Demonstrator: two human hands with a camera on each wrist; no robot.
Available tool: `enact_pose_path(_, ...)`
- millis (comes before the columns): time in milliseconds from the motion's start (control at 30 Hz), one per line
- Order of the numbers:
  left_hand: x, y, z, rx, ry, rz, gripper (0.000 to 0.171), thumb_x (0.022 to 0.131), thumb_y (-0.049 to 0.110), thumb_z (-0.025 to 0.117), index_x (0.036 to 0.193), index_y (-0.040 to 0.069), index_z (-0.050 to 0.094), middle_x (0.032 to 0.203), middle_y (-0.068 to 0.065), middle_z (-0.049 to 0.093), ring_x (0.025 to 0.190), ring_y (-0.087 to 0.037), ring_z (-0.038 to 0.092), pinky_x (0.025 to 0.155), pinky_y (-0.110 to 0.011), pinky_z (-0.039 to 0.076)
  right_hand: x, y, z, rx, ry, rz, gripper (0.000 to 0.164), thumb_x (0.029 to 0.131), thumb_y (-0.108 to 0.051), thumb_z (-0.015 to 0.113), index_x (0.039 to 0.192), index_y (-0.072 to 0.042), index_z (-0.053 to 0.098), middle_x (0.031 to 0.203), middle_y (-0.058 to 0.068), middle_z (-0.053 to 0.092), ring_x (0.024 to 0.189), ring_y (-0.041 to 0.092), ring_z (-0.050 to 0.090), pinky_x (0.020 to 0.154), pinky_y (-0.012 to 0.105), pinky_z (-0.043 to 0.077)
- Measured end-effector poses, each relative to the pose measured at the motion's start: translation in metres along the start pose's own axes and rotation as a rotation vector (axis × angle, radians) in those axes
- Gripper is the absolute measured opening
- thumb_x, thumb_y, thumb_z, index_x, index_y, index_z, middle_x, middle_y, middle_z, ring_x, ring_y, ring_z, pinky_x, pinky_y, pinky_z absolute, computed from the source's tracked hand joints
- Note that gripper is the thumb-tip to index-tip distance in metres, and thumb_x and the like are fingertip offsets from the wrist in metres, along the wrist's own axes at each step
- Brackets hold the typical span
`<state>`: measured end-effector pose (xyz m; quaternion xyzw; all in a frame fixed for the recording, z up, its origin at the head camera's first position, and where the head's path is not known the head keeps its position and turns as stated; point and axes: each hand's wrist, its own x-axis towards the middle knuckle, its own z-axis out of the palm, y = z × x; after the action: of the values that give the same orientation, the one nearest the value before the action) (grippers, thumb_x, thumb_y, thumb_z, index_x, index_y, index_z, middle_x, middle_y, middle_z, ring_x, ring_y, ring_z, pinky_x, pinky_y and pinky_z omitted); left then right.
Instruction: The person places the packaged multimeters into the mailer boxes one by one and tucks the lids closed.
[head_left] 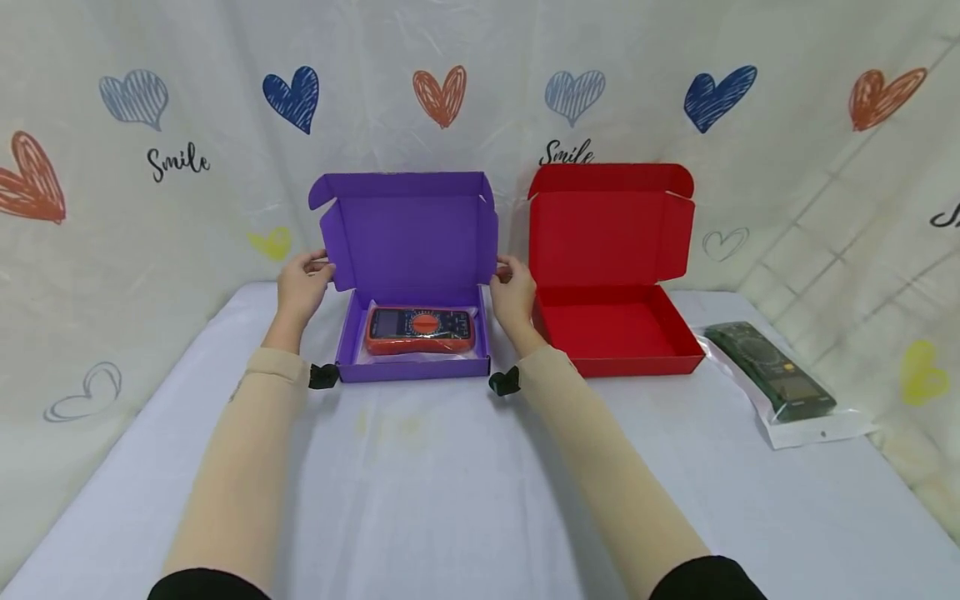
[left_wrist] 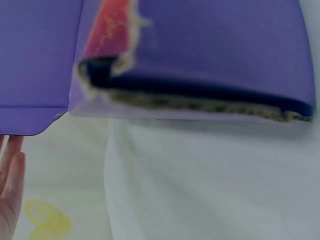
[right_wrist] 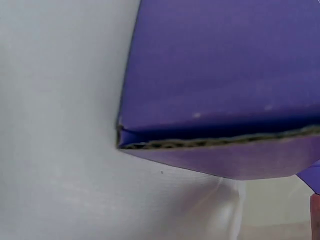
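A purple cardboard box [head_left: 414, 369] stands with its lid [head_left: 408, 242] raised. Inside lies an orange-and-black multimeter [head_left: 420, 331] in clear plastic wrapping. My left hand [head_left: 302, 290] is at the lid's left side flap [head_left: 339, 247], fingertips at its outer edge. In the left wrist view, its fingers [left_wrist: 16, 172] look fairly straight beside the flap's edge. On the other side, my right hand [head_left: 514, 293] has its fingertips against the right side flap [head_left: 488, 242]. Only a sliver of one right finger [right_wrist: 315, 215] shows in the right wrist view.
Beside the purple box on the right, a red box [head_left: 622, 367] stands with its lid up. Farther right, a dark green device [head_left: 772, 371] lies in a clear-and-white plastic bag [head_left: 821, 428]. A white cloth [head_left: 435, 500] covers the table, with a printed curtain [head_left: 495, 33] behind.
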<state>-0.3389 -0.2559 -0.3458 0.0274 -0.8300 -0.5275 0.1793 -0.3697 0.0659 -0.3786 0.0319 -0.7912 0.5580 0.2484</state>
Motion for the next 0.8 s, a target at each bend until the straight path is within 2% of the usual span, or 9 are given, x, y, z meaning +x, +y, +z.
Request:
enact_pose_path(100, 0.001, 0.002, -0.001, -0.082, 0.044, 0.031, 0.039, 0.104, 0.010, 0.057, 0.140, -0.005, 0.058, 0.123, -0.024, 0.067, 0.084, 0.000, 0.063, 0.078, -0.015, 0.051, -0.001, 0.001, 0.000, 0.004, -0.006, -0.014, 0.034, 0.092, 0.006, 0.060, 0.125, 0.003, 0.068, 0.102, 0.022, 0.068, 0.097, 0.034, 0.066, 0.088, 0.042, 0.055)
enact_pose_path(233, 0.000, 0.006, -0.001, -0.133, 0.090, 0.064, 0.037, 0.102, 0.012, 0.062, 0.135, -0.004, 0.063, 0.117, -0.018, 0.070, 0.080, 0.003, 0.064, 0.076, -0.015, 0.052, -0.002, 0.002, 0.001, 0.010, -0.038, -0.030, 0.035, 0.093, 0.005, 0.059, 0.127, 0.005, 0.067, 0.106, 0.023, 0.066, 0.100, 0.035, 0.068, 0.092, 0.041, 0.056)
enact_pose_path(367, -0.001, 0.008, 0.001, -0.123, 0.134, 0.089, 0.037, 0.099, 0.017, 0.069, 0.130, -0.004, 0.067, 0.116, -0.018, 0.070, 0.082, 0.004, 0.063, 0.079, -0.017, 0.052, -0.001, 0.001, 0.000, -0.014, -0.080, -0.055, 0.034, 0.093, 0.005, 0.059, 0.127, 0.006, 0.066, 0.112, 0.024, 0.065, 0.102, 0.036, 0.068, 0.094, 0.040, 0.056)
enact_pose_path(567, -0.001, 0.014, 0.006, -0.087, 0.220, 0.090, 0.036, 0.097, 0.021, 0.072, 0.118, -0.007, 0.071, 0.111, -0.014, 0.070, 0.087, -0.001, 0.060, 0.085, -0.021, 0.052, 0.006, -0.009, -0.006, -0.052, -0.124, -0.088, 0.025, 0.099, -0.006, 0.060, 0.121, 0.004, 0.068, 0.116, 0.021, 0.070, 0.104, 0.033, 0.070, 0.090, 0.042, 0.057)
enact_pose_path(667, -0.001, 0.018, 0.007, -0.091, 0.248, 0.112, 0.033, 0.097, 0.020, 0.071, 0.116, -0.007, 0.071, 0.106, -0.010, 0.069, 0.088, -0.004, 0.061, 0.083, -0.020, 0.051, 0.011, -0.015, -0.011, -0.027, -0.121, -0.132, 0.024, 0.101, -0.007, 0.060, 0.120, 0.003, 0.071, 0.116, 0.020, 0.073, 0.105, 0.033, 0.072, 0.089, 0.042, 0.058)
enact_pose_path(800, -0.002, 0.023, 0.007, -0.096, 0.263, 0.145, 0.028, 0.098, 0.014, 0.068, 0.116, -0.008, 0.071, 0.105, -0.013, 0.069, 0.087, -0.005, 0.060, 0.084, -0.020, 0.050, 0.016, -0.018, -0.015, -0.015, -0.153, -0.191, 0.024, 0.102, -0.006, 0.061, 0.120, 0.003, 0.072, 0.111, 0.021, 0.074, 0.101, 0.032, 0.073, 0.086, 0.042, 0.059)
